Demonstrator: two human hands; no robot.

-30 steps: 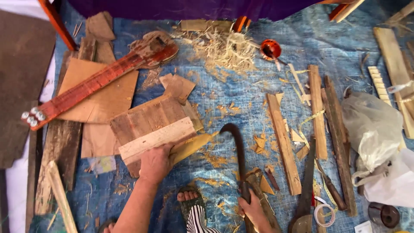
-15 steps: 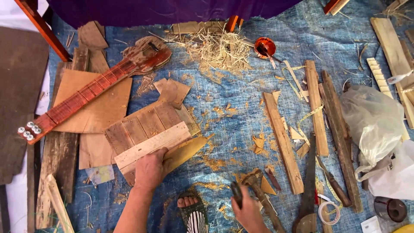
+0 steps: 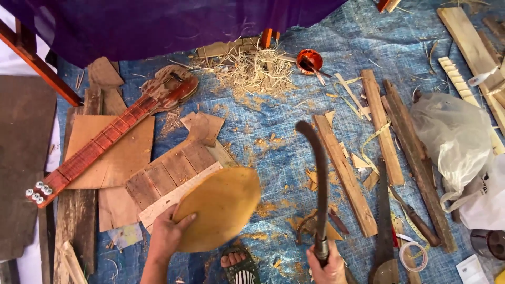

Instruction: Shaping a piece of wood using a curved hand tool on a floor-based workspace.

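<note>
Oval yellow wooden piece (image 3: 218,208), leaf-shaped and smooth-faced, now lifted off the ground and tilted toward the camera; half a second ago it lay mostly hidden under the pale plank (image 3: 179,195), only its edge showing. Left hand (image 3: 167,235) is closed around its lower left edge, thumb on the face, fingers behind. Right hand (image 3: 327,261) is wrapped tight on the handle of a long curved blade (image 3: 317,184), which now stands raised with its hooked tip pointing away from the body; a second ago it lay lower across the tarp. Piece and blade are apart, blade just to the right of the piece. Judging from this, the piece has been pulled out and brought up for working, with the tool lifted beside it. A sandalled foot (image 3: 239,265) shows between the two hands. Ground cover is a blue tarp (image 3: 273,121) littered with chips and a heap of shavings (image 3: 252,71). Left: a red-necked stringed instrument (image 3: 113,134) lying over cardboard sheets. Right: several wood strips (image 3: 344,173), a handsaw (image 3: 384,226), a clear plastic bag (image 3: 455,139), a small red bowl (image 3: 309,60). Purple cloth (image 3: 173,23) hangs along the top edge
</note>
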